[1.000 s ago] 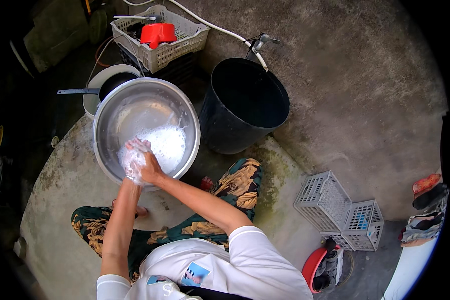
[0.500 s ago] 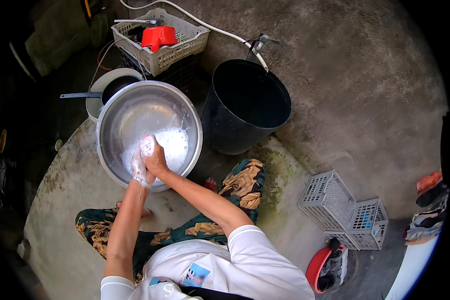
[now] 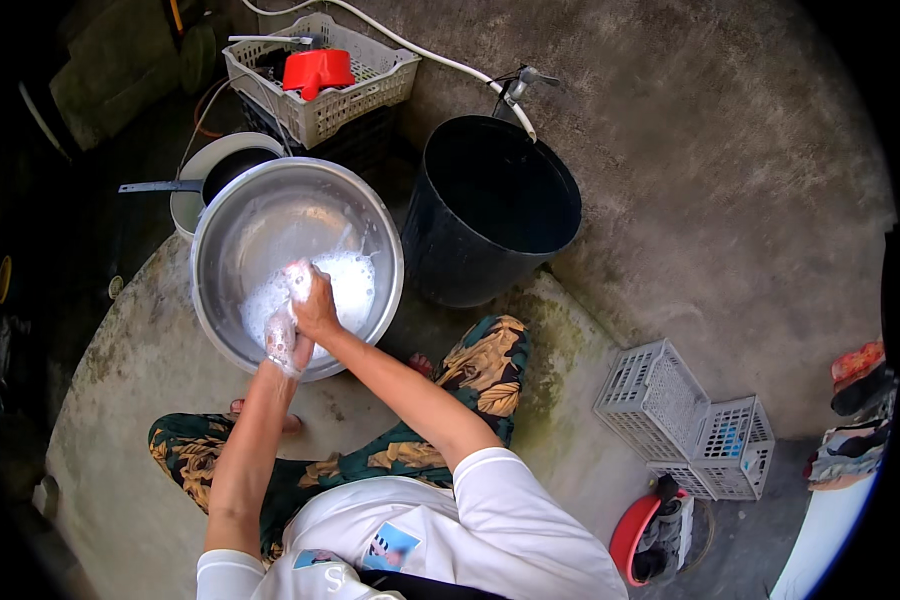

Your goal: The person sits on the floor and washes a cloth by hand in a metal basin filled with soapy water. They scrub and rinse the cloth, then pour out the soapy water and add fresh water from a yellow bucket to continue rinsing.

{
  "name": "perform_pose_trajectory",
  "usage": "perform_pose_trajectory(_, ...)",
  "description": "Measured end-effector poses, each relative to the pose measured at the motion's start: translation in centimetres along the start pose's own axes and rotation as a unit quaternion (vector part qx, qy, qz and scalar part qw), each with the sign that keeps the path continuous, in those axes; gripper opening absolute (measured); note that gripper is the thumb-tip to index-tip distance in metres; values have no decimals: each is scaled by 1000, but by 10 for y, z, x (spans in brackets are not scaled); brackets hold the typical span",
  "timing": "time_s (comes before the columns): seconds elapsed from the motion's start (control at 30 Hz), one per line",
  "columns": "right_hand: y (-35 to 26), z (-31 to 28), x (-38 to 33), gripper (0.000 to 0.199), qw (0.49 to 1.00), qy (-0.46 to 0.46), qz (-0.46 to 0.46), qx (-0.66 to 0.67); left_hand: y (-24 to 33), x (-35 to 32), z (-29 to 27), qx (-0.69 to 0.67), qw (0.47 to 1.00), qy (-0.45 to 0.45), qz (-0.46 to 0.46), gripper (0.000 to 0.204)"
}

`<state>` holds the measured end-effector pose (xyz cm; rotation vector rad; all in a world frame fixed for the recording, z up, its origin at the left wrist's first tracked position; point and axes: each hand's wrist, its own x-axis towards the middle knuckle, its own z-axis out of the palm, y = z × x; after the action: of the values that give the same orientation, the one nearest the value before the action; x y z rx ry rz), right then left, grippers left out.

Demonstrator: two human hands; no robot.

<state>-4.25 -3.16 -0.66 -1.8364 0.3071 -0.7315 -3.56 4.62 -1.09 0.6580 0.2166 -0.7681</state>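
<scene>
A wide metal basin [image 3: 210, 300] stands before me with white soap suds [image 3: 355, 285] in its near part. Over the suds my two hands are pressed together. Foam coats my left hand [image 3: 283, 338] up to the wrist, and its fingers are partly hidden. My right hand [image 3: 316, 306] is closed beside a foamy white lump [image 3: 298, 277] at the top of the hands. Whether this lump is a wet cloth or only lathered fingers, I cannot tell.
Right of the basin is a tall black bucket [image 3: 440, 235] below a tap [image 3: 520, 85]. A pale bucket [image 3: 185, 210] with a dark long-handled pan [image 3: 235, 165] stands left. Behind is a crate [image 3: 375, 95] holding a red scoop [image 3: 317, 72]. Grey crates [image 3: 660, 385] stand at right.
My right hand has slid slightly up and away, while my left hand has dropped a little lower against it. The foamy lump has shifted slightly upward.
</scene>
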Motion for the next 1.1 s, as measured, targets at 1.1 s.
perform_pose_trajectory(1.1,-17,21,-10,33,970,-21,194,144,23,0,2,1,999,-4,33,29)
